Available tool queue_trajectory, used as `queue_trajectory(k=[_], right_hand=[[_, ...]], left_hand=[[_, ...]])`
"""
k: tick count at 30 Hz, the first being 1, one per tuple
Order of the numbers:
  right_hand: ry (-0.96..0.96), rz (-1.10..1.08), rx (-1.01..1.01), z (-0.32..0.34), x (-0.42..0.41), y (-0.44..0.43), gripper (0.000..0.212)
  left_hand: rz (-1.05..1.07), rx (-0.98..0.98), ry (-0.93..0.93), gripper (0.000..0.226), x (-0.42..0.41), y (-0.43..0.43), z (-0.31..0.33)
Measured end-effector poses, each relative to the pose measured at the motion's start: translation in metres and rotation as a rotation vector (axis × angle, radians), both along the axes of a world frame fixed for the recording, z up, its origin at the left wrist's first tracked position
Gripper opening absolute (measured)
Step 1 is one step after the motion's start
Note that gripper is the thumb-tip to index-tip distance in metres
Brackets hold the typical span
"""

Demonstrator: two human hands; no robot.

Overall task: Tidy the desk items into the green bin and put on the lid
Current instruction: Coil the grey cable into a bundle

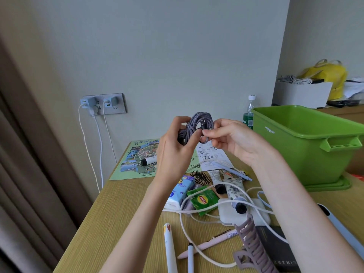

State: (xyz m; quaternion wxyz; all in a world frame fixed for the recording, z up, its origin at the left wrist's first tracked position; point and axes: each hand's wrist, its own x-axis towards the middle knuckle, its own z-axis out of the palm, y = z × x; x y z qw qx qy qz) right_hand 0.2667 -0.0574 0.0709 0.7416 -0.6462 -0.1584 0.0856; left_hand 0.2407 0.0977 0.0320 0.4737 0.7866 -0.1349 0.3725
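Partly behind left hand (174, 148), braided cable (201, 120)

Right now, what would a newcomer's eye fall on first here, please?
First, the coiled grey braided cable, held up mid-frame by both hands: the left hand grips the coil, the right hand pinches it. Next, the bright green bin standing open at the right of the desk. Below the hands lies clutter, including a Lipton tea packet and a pink pen.

Coiled braided cable (199, 125) between left hand (175, 148) and right hand (234, 140)
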Motion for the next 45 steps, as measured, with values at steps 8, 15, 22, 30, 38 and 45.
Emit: queue_trajectory(k=[8, 15, 22, 30, 38, 45], right_hand=[[0.065, -0.058, 0.067, -0.003, 0.003, -0.002, 0.021], [-0.073, -0.306, 0.076, -0.012, 0.0, 0.018, 0.022], [-0.127, -0.382, 0.055, -0.011, -0.004, 0.024, 0.01], [-0.22, -0.351, 0.012, -0.006, -0.008, 0.021, 0.009], [-0.27, -0.374, 0.038, -0.006, 0.004, 0.01, 0.014], [-0.233, -0.123, 0.007, -0.022, 0.014, 0.009, 0.03]], left_hand=[[-0.02, 0.072, -0.017, 0.025, -0.002, -0.008, -0.002], [0.143, 0.377, -0.128, 0.041, 0.002, 0.017, 0.003], [0.337, 0.507, -0.202, 0.039, -0.002, 0.01, 0.002], [0.348, 0.401, -0.138, 0.039, -0.003, 0.012, 0.006], [0.159, 0.164, 0.039, 0.036, 0.002, 0.022, 0.008], [-0.367, -0.185, 0.352, 0.026, -0.002, 0.024, 0.014]])
